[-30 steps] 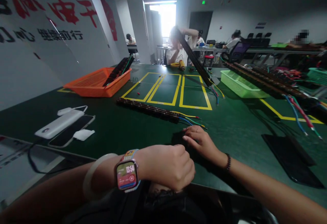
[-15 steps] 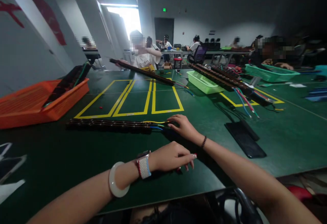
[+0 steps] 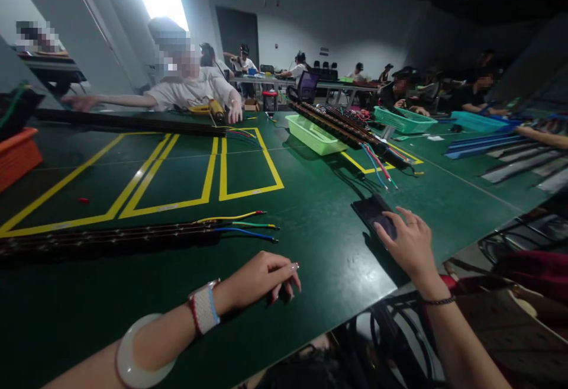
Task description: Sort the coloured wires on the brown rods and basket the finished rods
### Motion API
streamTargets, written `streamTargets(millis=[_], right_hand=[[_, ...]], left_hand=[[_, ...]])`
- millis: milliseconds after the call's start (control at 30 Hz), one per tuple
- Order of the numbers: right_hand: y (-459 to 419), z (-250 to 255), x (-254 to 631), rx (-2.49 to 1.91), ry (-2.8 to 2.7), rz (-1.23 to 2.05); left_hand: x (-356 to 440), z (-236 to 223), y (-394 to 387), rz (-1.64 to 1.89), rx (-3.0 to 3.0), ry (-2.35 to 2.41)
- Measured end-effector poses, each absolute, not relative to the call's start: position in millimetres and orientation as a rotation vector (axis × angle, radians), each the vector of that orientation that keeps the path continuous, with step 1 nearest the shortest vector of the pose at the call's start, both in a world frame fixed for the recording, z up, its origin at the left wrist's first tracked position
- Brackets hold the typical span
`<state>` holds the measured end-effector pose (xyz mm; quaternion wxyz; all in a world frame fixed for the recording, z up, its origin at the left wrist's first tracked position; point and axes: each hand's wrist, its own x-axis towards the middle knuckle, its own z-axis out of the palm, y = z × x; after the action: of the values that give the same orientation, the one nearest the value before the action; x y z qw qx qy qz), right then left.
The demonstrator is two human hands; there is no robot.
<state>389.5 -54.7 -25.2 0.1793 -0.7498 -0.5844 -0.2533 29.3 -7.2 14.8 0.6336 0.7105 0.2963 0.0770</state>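
Right hand (image 3: 409, 241) spread over black rectangular phone (image 3: 371, 212); nudge toward green bench's (image 3: 331, 282) near edge risks fall. Left hand (image 3: 260, 279) loosely parted.

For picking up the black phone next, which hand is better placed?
Probably the right hand: it is spread open at the phone, though contact is unclear. The left hand is farther away, nearer the closest blue wire.

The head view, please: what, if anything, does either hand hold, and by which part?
The left hand holds nothing visible. The right hand overlaps the black rectangular phone; whether it grips it cannot be told.
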Motion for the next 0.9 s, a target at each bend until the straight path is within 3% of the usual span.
streamTargets(millis=[667, 900], right_hand=[[-64.9, -26.0, 396.7, -2.15, -1.638, -0.47], [-61.7, -19.5, 394.4, -2.17, -1.705, -0.534]], left_hand=[[32.7, 21.6, -1.7, 0.066, 1.642, 0.773], [33.1, 16.2, 2.9, 0.045, 1.629, 0.807]])
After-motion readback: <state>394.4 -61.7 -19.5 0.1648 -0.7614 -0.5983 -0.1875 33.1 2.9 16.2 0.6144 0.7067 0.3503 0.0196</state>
